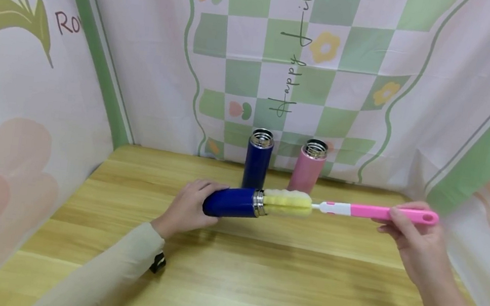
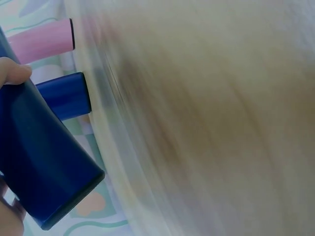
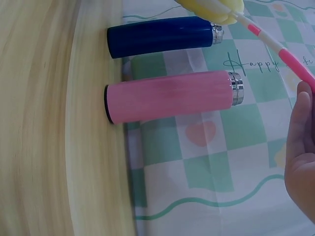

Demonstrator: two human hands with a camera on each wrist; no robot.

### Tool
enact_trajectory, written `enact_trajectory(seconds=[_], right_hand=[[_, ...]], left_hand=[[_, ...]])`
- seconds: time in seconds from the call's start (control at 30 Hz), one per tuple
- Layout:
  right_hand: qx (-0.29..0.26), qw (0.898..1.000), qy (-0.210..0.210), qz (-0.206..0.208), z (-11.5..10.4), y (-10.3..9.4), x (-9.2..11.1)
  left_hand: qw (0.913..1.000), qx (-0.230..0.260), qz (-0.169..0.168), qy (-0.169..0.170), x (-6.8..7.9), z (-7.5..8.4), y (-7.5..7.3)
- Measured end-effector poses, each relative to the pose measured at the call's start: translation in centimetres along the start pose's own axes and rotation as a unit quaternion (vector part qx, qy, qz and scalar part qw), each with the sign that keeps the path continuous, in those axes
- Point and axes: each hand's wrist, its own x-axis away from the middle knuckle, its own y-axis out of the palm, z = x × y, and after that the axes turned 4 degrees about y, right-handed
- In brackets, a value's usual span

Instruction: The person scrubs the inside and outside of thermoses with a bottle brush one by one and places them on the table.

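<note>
My left hand grips a dark blue thermos bottle near its base, tilted onto its side above the table. Its steel mouth faces right, where the yellow sponge head of a bottle brush sits at the opening, mostly outside it. My right hand pinches the brush's pink handle. In the left wrist view the held blue bottle shows its base end, with fingers around it. The right wrist view has the brush at the top, the thumb lying along its handle; the other fingers are hidden there.
A second blue bottle and a pink bottle stand upright, without lids, at the back of the wooden table. Behind them hangs a green and white checked curtain. Another printed curtain borders the left side.
</note>
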Motion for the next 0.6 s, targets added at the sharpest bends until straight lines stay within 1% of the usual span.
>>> enact_trajectory(seconds=[0.07, 0.2, 0.37, 0.47, 0.6], right_hand=[[0.007, 1.000, 0.007, -0.010, 0.02, 0.02, -0.04], [0.002, 0.999, 0.025, -0.029, 0.04, -0.03, -0.23], [0.016, 0.998, 0.040, -0.037, -0.05, 0.00, -0.53], [0.019, 0.998, 0.046, -0.042, -0.08, 0.09, -0.70], [0.011, 0.998, 0.044, -0.049, 0.14, 0.15, -0.87]], left_hand=[[1.0000, 0.004, 0.000, -0.001, 0.05, -0.08, 0.03], [0.9998, 0.016, 0.005, -0.005, 0.14, -0.14, 0.15], [0.9993, 0.032, 0.015, -0.013, 0.15, 0.07, 0.10], [0.9993, 0.031, 0.015, -0.014, 0.16, 0.20, 0.02], [0.9996, 0.024, 0.016, -0.006, 0.16, 0.21, 0.03]])
